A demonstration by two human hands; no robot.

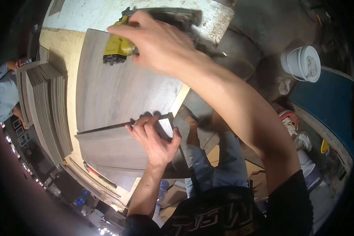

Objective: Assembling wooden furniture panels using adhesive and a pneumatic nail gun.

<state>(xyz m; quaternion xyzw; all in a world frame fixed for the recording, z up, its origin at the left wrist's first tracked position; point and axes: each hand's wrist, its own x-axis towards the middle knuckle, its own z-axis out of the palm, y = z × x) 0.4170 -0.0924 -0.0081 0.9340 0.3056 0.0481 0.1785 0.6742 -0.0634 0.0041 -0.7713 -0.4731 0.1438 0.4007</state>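
A yellow nail gun is gripped by the right hand, fingers wrapped closed, near the far edge of the grey board. A narrow strip standing on edge at the board's near edge is pinched by the curled fingers of the left hand. A stack of boards lies beside its left edge.

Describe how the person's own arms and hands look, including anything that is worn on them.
Both hands are bare: the left hand and the right hand have no gloves, and no rings or watch can be seen. The forearms are uncovered too. Dark, almost black sleeves end near the elbows. They belong to a dark top with large pale lettering across the chest.
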